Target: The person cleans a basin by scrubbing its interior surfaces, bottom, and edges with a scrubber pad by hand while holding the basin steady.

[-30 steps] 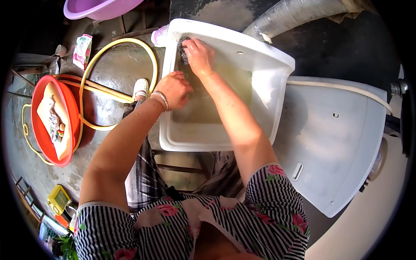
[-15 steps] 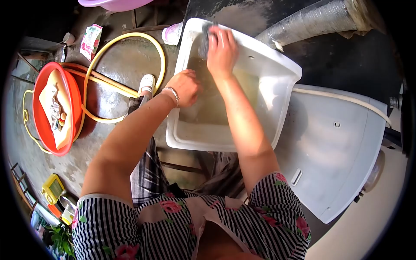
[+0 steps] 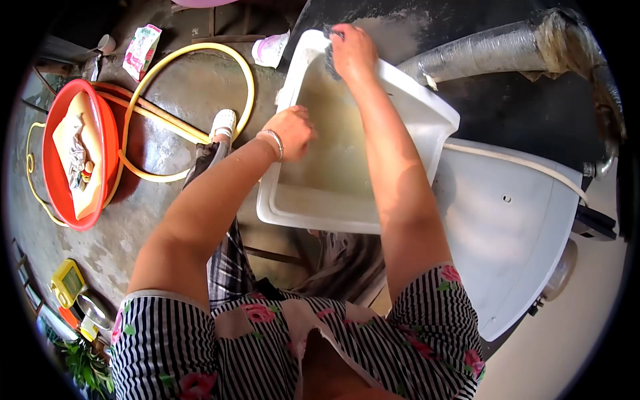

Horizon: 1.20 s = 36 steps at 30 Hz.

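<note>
In front of me is a white tub (image 3: 420, 97), tilted in view, with cloudy yellowish water (image 3: 340, 143) in it. My right hand (image 3: 355, 53) is closed on a dark grey scouring pad (image 3: 331, 61) and presses it against the tub's far left corner. Part of the pad is hidden under the fingers. By the left wall, over the inside of the tub, my left hand (image 3: 293, 132) is curled closed. Whatever its fingers hold, if anything, is out of sight. A bracelet circles the left wrist.
A light grey panel (image 3: 500, 240) with a pale hose lies right of the tub. Behind it runs a foil-wrapped pipe (image 3: 487, 52). On the wet floor at left are a red basin (image 3: 110, 143) holding cloth, a coiled yellow hose (image 3: 250, 87) and a white cup (image 3: 270, 50).
My right hand has moved up and right with the scouring pad, from inside the far wall to the corner rim. The left hand has shifted slightly right. The whole view has shifted a little.
</note>
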Available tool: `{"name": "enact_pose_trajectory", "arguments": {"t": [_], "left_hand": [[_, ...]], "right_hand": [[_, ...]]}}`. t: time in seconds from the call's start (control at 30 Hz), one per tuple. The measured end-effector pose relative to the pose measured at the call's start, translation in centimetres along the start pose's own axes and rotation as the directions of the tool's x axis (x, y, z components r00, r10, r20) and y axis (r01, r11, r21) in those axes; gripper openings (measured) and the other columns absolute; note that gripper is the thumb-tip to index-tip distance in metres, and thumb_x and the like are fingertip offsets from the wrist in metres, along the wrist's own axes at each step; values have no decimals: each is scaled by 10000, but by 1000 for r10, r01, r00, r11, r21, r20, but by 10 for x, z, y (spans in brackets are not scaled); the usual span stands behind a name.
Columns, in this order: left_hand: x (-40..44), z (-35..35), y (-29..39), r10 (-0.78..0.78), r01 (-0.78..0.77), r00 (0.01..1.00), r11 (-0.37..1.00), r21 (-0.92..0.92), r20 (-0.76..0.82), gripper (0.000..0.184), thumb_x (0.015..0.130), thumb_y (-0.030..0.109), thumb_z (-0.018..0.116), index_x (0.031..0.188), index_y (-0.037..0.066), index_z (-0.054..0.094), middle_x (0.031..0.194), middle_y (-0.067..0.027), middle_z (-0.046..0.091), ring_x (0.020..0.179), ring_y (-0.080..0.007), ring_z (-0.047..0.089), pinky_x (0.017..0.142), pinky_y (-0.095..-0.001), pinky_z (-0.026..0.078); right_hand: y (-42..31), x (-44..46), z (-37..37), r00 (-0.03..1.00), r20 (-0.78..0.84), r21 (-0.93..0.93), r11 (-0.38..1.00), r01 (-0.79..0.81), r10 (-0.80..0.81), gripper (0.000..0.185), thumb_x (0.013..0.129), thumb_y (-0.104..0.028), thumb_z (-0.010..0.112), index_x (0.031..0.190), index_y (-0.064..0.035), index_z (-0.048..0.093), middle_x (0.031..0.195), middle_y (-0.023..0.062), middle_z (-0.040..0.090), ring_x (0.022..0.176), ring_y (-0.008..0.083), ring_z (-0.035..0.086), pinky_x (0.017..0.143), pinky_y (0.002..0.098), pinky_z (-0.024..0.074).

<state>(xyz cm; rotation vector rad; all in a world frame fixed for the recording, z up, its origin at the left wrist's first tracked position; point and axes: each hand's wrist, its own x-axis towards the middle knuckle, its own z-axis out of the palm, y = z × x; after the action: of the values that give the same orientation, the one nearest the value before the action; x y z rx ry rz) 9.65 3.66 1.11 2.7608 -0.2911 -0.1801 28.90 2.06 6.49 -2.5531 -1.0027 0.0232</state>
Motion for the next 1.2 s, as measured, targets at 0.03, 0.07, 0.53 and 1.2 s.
{"name": "enact_pose_trajectory", "arguments": {"t": [0.03, 0.07, 0.53, 1.2], "left_hand": [[1, 2, -1, -6, 6, 1000, 1000, 3, -5, 261, 698, 214, 648, 946, 157, 708, 915, -26, 685, 1012, -198, 590, 1064, -337, 359], [3, 2, -4, -13, 13, 1000, 1000, 12, -17, 260, 698, 213, 647, 944, 157, 709, 913, -25, 685, 1013, -197, 591, 1065, -336, 358], [5, 12, -4, -19, 19, 1000, 997, 74, -3, 257, 700, 244, 645, 936, 170, 712, 899, -11, 681, 1021, -204, 583, 1025, -321, 371], [2, 22, 3, -59, 47, 990, 994, -101, -127, 178, 731, 197, 632, 878, 163, 725, 806, -48, 685, 846, -214, 621, 915, -350, 424]], "right_hand": [[-6, 2, 3, 1000, -7, -20, 1000, 21, -21, 187, 855, -242, 642, 1022, -165, 672, 1046, 78, 625, 1011, 298, 600, 859, 435, 476], [-13, 1, 6, 999, -7, 2, 999, 34, -34, 182, 856, -245, 640, 1021, -175, 674, 1030, 79, 621, 1016, 298, 593, 873, 432, 472], [8, -68, 48, 779, -114, -99, 787, 609, -617, 130, 813, -147, 583, 939, -134, 612, 851, 48, 528, 852, 248, 578, 621, 423, 501], [19, -95, 61, 981, -150, 428, 886, 178, -125, 161, 812, -92, 614, 949, -149, 676, 844, 102, 612, 781, 326, 601, 690, 412, 484]]}}
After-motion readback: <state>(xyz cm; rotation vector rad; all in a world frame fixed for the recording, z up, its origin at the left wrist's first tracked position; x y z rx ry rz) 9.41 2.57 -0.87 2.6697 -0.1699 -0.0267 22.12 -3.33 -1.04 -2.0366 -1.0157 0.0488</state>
